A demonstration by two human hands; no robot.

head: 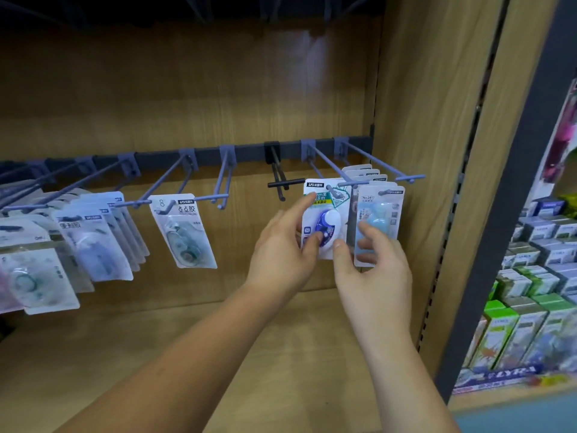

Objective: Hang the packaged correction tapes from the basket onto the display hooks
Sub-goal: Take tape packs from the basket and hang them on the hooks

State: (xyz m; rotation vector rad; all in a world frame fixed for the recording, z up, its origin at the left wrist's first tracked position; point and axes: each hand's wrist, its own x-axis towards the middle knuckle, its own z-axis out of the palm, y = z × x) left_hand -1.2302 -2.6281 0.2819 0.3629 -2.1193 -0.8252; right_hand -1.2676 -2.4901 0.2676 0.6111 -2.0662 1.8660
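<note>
- Left hand: clamped on the dark-blue correction tape pack, thumb on the blister front, forefinger straight up along the card's left edge.
- Right hand: fingers spread; thumb at the same pack's lower right corner, forefinger on the front pale-blue pack next to it. Whether it pinches either card cannot be told.
- Dark-blue pack: upright, card top level with the tip of its grey hook. Judged half threaded; the hang hole is not clear to see.
- Pale-blue packs: a row already hung on the neighbouring hook, just right of the held pack.
- Black hook: bare, just left of the hands.
- Grey double hook: bare, further left.
- Glue tape pack: hung alone, tilted.
- Further packs: crowded on the far-left hooks.
- Boxed stock: right-hand shelf bay.
- Basket: not in view.
- Step in hand: hanging one pack.
- Next move calls for sliding the card back along the wire, then letting go.
</note>
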